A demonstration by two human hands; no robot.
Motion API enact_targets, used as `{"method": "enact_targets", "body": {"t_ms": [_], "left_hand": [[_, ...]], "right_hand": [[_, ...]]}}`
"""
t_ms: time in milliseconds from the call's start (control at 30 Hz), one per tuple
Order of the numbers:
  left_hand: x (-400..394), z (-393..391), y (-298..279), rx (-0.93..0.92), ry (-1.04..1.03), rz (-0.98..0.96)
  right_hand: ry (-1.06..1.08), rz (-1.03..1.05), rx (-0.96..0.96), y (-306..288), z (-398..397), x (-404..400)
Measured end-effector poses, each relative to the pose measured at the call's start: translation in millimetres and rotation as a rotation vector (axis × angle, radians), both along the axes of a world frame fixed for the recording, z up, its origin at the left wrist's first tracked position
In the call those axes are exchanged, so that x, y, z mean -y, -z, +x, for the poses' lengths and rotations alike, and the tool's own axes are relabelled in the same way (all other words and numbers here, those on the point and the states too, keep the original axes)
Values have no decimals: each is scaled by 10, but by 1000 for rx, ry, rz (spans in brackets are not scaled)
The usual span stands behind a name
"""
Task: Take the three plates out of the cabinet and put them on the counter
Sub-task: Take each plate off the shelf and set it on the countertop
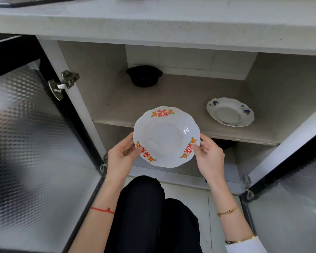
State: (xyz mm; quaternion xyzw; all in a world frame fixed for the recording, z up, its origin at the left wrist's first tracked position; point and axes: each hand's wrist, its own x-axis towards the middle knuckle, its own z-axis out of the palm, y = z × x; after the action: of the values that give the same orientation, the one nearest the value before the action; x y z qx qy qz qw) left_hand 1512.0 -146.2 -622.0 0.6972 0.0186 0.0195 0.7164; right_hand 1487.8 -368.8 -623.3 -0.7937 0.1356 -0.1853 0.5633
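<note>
Red-patterned plate (166,136) lifted clear of the cabinet shelf (153,99), pinched at opposite scalloped rims by left hand (121,156) and right hand (209,157), not yet on the counter (153,21). Blue-flowered plate (230,112) left near the shelf's front right corner; third plate unseen. Glossy glazed ceramic, speckled stone counter, embossed metal doors (26,143).

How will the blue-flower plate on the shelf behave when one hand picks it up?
The blue-flower plate looks like glazed ceramic, so probably stiff, breakable and somewhat slippery. It lies flat on the shelf, so fingers likely must hook under its scalloped rim. It seems small, probably light enough for one hand.
</note>
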Motion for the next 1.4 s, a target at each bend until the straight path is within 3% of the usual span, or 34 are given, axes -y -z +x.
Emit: {"method": "enact_targets", "body": {"t_ms": [533,867,1100,1400], "left_hand": [[-121,-95,23,-7,-20,28],[-198,173,26,-129,-33,40],[-290,66,-645,-280,-46,39],[-553,-573,-1943,-392,-26,41]], "right_hand": [[-32,2,52,34,-97,-63],[16,32,-81,65,201,-173],[18,81,-314,-527,119,-253],[13,150,-483,-1813,-475,-491]]}}
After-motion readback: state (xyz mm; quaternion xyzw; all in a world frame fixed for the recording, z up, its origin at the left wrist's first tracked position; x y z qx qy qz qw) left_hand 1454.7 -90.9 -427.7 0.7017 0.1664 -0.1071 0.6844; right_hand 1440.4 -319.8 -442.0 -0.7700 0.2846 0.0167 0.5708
